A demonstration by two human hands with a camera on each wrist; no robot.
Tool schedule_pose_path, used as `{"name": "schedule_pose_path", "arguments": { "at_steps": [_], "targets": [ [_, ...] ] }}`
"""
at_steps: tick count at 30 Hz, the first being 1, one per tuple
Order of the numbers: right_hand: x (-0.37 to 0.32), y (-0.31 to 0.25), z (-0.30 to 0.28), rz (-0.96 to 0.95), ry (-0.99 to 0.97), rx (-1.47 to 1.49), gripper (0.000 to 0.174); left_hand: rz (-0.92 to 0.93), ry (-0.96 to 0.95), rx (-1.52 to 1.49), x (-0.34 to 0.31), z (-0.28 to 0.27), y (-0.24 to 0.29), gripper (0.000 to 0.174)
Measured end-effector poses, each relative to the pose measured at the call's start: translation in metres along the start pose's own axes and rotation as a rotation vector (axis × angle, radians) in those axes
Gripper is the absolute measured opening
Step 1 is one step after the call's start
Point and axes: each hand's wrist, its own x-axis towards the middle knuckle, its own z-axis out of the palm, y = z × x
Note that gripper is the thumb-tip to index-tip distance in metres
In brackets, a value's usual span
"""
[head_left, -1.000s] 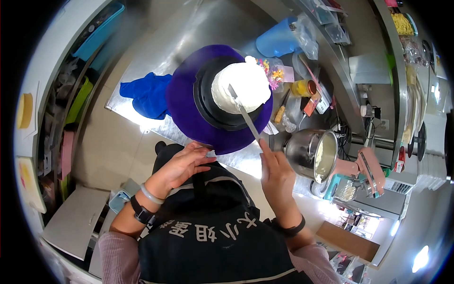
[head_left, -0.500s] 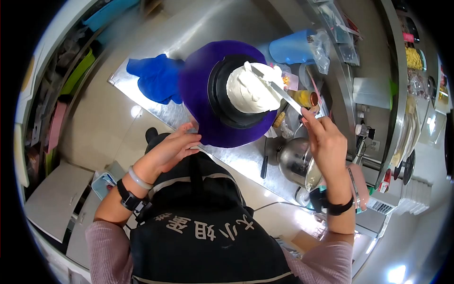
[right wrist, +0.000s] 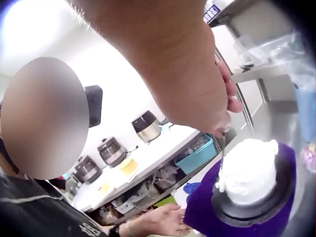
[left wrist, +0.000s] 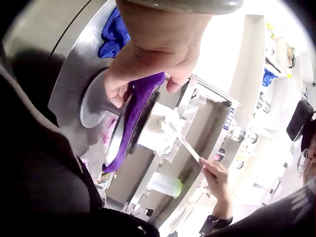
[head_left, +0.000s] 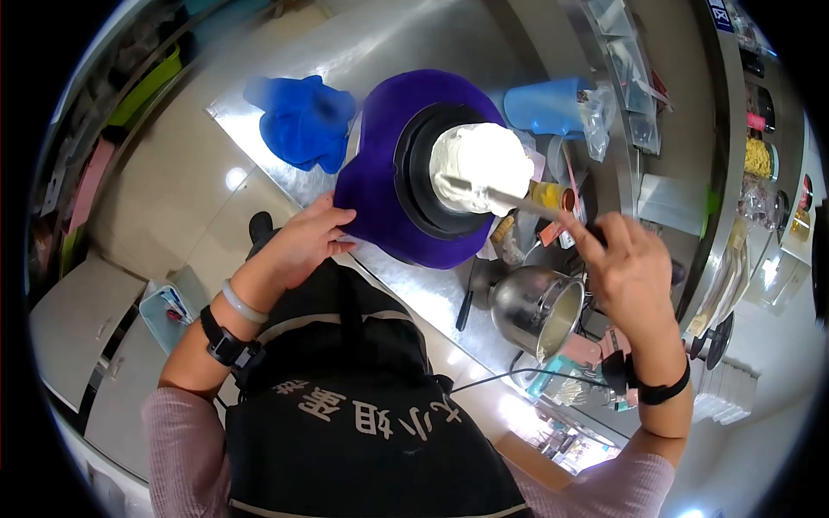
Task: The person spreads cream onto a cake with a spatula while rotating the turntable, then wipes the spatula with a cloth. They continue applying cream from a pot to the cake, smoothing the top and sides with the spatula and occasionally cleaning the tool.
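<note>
A round cake point(head_left: 458, 173) covered in white cream stands on a black round plate point(head_left: 413, 183) atop a purple cloth-covered turntable point(head_left: 384, 108). My right hand point(head_left: 635, 272) grips the handle of a palette knife point(head_left: 537, 210), its blade lying against the cake's near top edge. Cream coats part of the blade. At the turntable's left rim my left hand point(head_left: 302, 242) holds the edge of the purple cover, thumb on one side and fingers on the other in the left wrist view. The grey turntable stand point(left wrist: 89, 106) shows beneath the cover.
A blue cloth point(head_left: 306, 125) lies left of the turntable on the steel table point(head_left: 414, 298). To the right are a blue pitcher point(head_left: 544, 108), a yellow jar point(head_left: 548, 194) and a steel mixing bowl point(head_left: 527, 306). A dark-handled tool point(head_left: 465, 311) lies near the front edge.
The palette knife has lifted off the cake's top, moved right, and come to the near top edge. My left hand has slid left along the rim and now holds the cover's edge.
</note>
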Motion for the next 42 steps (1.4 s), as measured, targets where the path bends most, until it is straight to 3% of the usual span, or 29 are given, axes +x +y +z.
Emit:
{"name": "schedule_pose_path", "arguments": {
  "at_steps": [2, 4, 6, 8, 10, 12, 14, 16, 18, 20, 23, 24, 27, 32, 34, 35, 38, 42],
  "targets": [
    [0.013, 0.006, -0.009, 0.007, 0.039, -0.192, 0.050, 0.003, 0.003, 0.007, 0.002, -0.002, -0.007, 0.046],
    [0.012, 0.012, -0.008, 0.012, 0.012, -0.203, 0.049, -0.081, -0.037, 0.030, 0.004, -0.001, -0.009, 0.045],
    [0.009, 0.010, -0.011, -0.015, -0.092, -0.050, 0.048, -0.039, -0.057, 0.009, 0.007, -0.010, -0.001, 0.042],
    [0.013, 0.008, -0.015, -0.068, -0.032, -0.093, 0.045, 0.001, -0.074, -0.018, 0.007, -0.011, 0.001, 0.040],
    [0.022, 0.016, -0.023, -0.153, 0.058, -0.322, 0.044, -0.036, -0.053, 0.010, 0.004, -0.002, -0.002, 0.037],
    [0.028, 0.019, -0.022, -0.123, 0.040, -0.317, 0.044, -0.047, -0.077, 0.050, 0.005, -0.001, -0.002, 0.036],
    [0.028, 0.019, -0.018, -0.044, -0.155, -0.079, 0.044, -0.058, -0.104, 0.092, 0.006, -0.003, 0.001, 0.036],
    [0.026, 0.012, -0.021, -0.095, -0.130, -0.038, 0.044, 0.042, -0.066, 0.049, 0.006, -0.009, 0.006, 0.037],
    [0.030, 0.007, -0.028, -0.201, -0.041, -0.203, 0.045, 0.051, -0.016, 0.004, 0.006, -0.010, -0.003, 0.037],
    [0.037, 0.013, -0.030, -0.227, -0.009, -0.312, 0.045, -0.123, -0.105, 0.076, 0.011, -0.010, -0.013, 0.037],
    [0.033, 0.016, -0.030, -0.046, -0.282, -0.103, 0.057, -0.066, -0.122, 0.030, 0.008, -0.010, 0.001, 0.038],
    [0.030, 0.012, -0.030, -0.048, -0.285, -0.106, 0.057, -0.007, -0.127, 0.008, 0.008, -0.011, 0.004, 0.036],
    [0.030, 0.006, -0.030, -0.273, -0.025, -0.245, 0.040, 0.011, -0.078, 0.036, 0.009, -0.011, -0.006, 0.034],
    [0.030, 0.008, -0.033, -0.170, -0.029, -0.293, 0.041, -0.149, -0.047, 0.067, 0.009, -0.008, -0.010, 0.032],
    [0.015, 0.003, -0.031, -0.155, -0.186, -0.173, 0.044, 0.006, -0.080, 0.043, 0.009, -0.015, -0.003, 0.032],
    [0.016, 0.000, -0.029, -0.242, -0.095, -0.265, 0.048, -0.030, -0.073, 0.038, 0.012, -0.018, -0.007, 0.031],
    [0.029, 0.000, -0.034, -0.188, -0.001, -0.383, 0.048, -0.111, -0.110, 0.059, 0.012, -0.008, -0.014, 0.037],
    [0.018, -0.003, -0.033, -0.158, -0.161, -0.148, 0.047, 0.027, -0.131, 0.075, 0.006, -0.012, 0.006, 0.044]
  ]
}}
